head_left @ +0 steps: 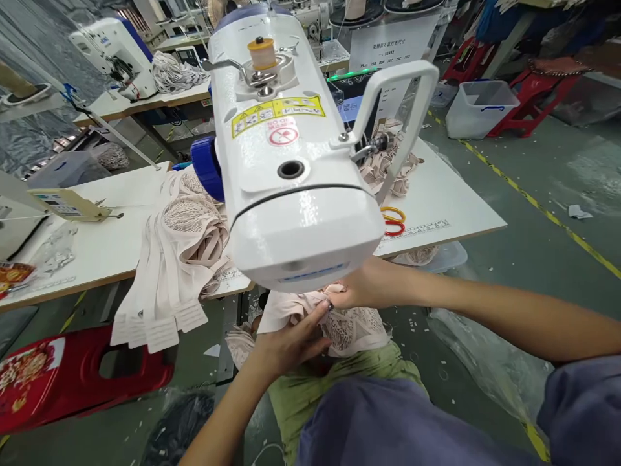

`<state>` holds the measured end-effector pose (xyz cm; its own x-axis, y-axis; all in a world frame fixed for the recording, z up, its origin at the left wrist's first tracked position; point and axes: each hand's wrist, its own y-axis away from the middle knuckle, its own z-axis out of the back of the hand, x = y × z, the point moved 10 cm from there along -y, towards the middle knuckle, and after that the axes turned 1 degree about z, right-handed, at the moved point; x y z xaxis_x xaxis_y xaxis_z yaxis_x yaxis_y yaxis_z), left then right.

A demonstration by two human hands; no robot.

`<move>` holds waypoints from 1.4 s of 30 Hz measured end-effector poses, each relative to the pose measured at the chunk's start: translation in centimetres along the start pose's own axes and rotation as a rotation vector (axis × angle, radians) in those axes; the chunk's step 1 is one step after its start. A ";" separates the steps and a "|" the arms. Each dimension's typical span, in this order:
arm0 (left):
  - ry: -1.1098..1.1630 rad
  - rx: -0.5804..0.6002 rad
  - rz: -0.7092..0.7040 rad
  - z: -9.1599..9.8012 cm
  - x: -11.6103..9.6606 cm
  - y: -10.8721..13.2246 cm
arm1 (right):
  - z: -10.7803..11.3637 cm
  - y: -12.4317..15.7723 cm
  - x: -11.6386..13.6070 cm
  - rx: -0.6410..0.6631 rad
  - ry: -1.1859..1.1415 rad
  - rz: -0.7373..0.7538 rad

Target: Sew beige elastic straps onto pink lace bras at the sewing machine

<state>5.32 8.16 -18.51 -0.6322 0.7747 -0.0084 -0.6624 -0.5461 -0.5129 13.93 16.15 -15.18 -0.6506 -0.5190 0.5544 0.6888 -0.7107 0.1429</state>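
Note:
My left hand (294,343) is closed on a pale pink lace garment (356,330) just below the front of a white sewing machine (305,226). My right hand (361,285) pinches the same garment from the right, its upper part hidden under the machine head. The two hands nearly touch, and the cloth is bunched between them above my lap. A pile of similar pale garments (184,239) lies on the table to the left, its straps hanging over the edge.
Scissors with red and yellow handles (394,221) lie beside a ruler (427,228) on the white table (456,200). More fabric pieces (400,165) sit behind them. A red stool (82,375) stands at lower left; a clear bin (480,110) stands at upper right.

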 end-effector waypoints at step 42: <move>0.070 0.287 0.285 -0.2 1.3 -0.9 | -0.8 5.9 -0.4 -0.692 0.152 0.325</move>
<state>5.19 9.69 -18.26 -0.7843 0.5942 -0.1786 -0.5563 -0.8009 -0.2215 18.04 11.80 -15.23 -0.5214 -0.7758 0.3553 0.5285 -0.6205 -0.5794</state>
